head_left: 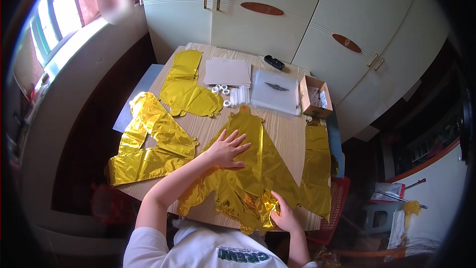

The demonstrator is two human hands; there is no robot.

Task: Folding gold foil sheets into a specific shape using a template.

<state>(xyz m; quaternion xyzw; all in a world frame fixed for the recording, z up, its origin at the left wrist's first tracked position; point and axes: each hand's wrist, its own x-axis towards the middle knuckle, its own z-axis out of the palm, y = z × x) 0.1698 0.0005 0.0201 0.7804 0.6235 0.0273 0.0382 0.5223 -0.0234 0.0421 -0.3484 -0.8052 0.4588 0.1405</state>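
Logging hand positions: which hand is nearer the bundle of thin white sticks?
Left. The left hand rests spread on the shiny gold foil sheet, short of the thin white sticks; the right hand is farther, at the foil's near edge.

Foil sheet (267, 161) on table (287, 139); paper stack (228, 72) behind, box (318, 112) right of plastic sleeves (275, 100).

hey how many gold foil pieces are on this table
4: a middle piece under the left hand, a near-left piece, a far-left piece, and a right piece. Others may be hidden underneath.
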